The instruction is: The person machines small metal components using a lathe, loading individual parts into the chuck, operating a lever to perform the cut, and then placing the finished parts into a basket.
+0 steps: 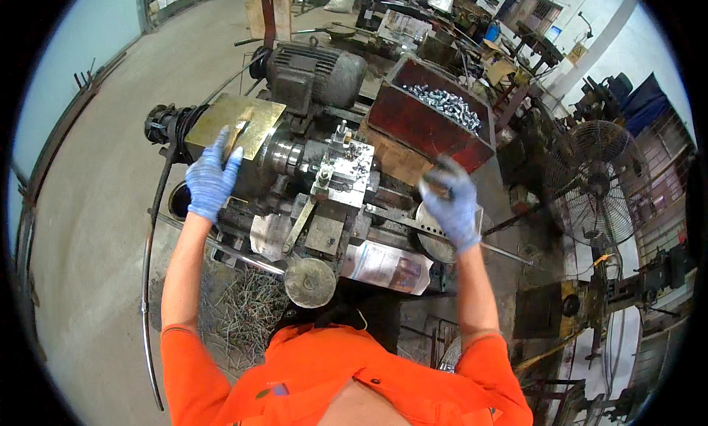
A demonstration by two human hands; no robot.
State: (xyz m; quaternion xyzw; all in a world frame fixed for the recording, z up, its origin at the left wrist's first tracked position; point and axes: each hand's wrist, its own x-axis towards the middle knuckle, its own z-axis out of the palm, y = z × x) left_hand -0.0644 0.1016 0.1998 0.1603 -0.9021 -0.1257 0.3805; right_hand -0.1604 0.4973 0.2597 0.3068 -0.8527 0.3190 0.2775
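- Brass-coloured plate (262, 125): atop the machine's left end, partly covered by the left hand (211, 181); a slim item (237, 134) at its fingertips is hard to identify, and I cannot tell whether they pinch it.
- Right hand (453, 203): blurred, grip unclear, partly hiding a round disc (431, 245).
- Red bin (410, 124): beyond, its small metal pieces (447, 106) indistinct.
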